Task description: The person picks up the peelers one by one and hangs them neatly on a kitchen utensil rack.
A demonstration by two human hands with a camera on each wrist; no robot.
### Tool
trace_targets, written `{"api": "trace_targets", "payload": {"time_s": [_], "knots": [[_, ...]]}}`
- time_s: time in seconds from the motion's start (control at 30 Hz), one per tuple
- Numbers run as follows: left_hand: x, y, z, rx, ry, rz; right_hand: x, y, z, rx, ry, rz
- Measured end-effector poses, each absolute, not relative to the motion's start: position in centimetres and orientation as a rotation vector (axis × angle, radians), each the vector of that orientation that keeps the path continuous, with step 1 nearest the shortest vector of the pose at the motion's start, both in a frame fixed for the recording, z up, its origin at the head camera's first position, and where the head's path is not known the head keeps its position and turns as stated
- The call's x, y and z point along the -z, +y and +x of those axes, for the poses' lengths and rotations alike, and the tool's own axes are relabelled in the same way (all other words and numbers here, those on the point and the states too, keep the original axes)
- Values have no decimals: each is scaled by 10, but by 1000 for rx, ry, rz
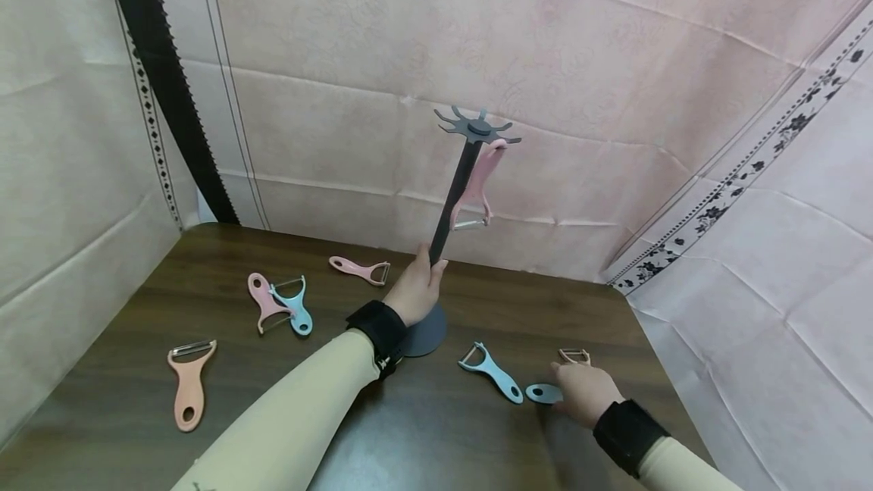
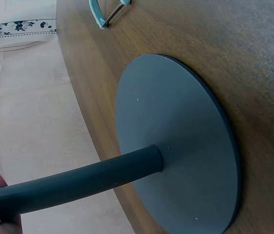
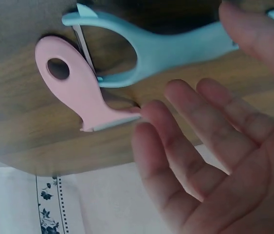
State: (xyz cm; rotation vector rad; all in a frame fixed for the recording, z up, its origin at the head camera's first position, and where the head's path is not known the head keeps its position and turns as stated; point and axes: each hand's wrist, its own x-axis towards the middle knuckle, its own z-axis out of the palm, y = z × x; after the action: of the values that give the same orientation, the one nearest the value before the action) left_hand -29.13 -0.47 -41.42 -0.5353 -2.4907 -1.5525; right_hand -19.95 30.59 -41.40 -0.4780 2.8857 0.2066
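Observation:
My left hand (image 1: 417, 290) grips the dark pole (image 2: 78, 183) of an upright stand with a round base (image 2: 175, 107). On its spoked top (image 1: 477, 127) hangs a pink peeler (image 1: 483, 173). My right hand (image 3: 219, 161) is over a light blue peeler (image 3: 171, 51), its fingers parted and the thumb by the handle. In the head view this hand hides most of that peeler, and only the handle end shows. Touching the blue peeler's blade end is a pink peeler (image 3: 73, 78), lying on the table.
Another blue peeler (image 1: 501, 379) lies between the stand and my right hand. Left of the stand are a pink peeler (image 1: 351, 267), a crossed pink (image 1: 262, 294) and blue pair (image 1: 300, 317), and an orange peeler (image 1: 189, 389). Cloth-covered walls (image 1: 327, 135) border the wooden table (image 1: 409, 430).

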Motion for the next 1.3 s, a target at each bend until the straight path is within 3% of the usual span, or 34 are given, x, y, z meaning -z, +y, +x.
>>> {"api": "trace_targets", "payload": {"time_s": [0.7,1.0,1.3], "knots": [[413,-5,-290,1542,-2459,-558,437,318,-208,-292,2889,-495],[415,-6,-291,1533,-2479,-556,430,319,-209,-275,2885,-518],[414,-5,-290,1519,-2439,-583,432,323,-206,-308,2997,-679]]}}
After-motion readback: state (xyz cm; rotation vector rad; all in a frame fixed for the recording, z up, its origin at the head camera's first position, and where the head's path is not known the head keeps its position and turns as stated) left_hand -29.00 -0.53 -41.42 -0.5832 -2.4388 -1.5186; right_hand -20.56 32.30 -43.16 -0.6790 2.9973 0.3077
